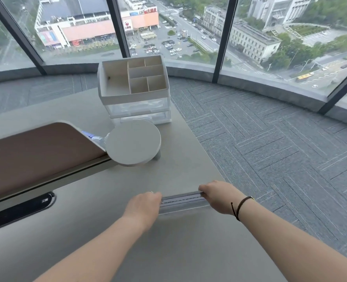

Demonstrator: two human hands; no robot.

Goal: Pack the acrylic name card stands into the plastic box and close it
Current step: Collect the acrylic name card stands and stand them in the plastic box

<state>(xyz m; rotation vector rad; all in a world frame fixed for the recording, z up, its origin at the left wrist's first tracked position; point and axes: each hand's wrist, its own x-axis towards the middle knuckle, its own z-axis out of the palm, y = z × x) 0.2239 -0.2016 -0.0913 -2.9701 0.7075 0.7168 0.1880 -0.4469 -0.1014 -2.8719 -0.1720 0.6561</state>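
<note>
A clear acrylic name card stand (181, 202) lies flat near the right edge of the grey table (127, 231). My left hand (143, 208) grips its left end and my right hand (217, 197), with a dark cord round the wrist, grips its right end. The fingers of both hands curl over the ends and hide them. A plastic box (135, 89) with a white divided tray on top and clear drawers below stands at the far end of the table, well away from both hands.
A white round disc on a short post (134, 142) stands between the hands and the box. A brown curved panel (36, 155) lies on the left, with a dark oval slot (22, 210) in the tabletop. Carpeted floor (270, 149) drops off to the right.
</note>
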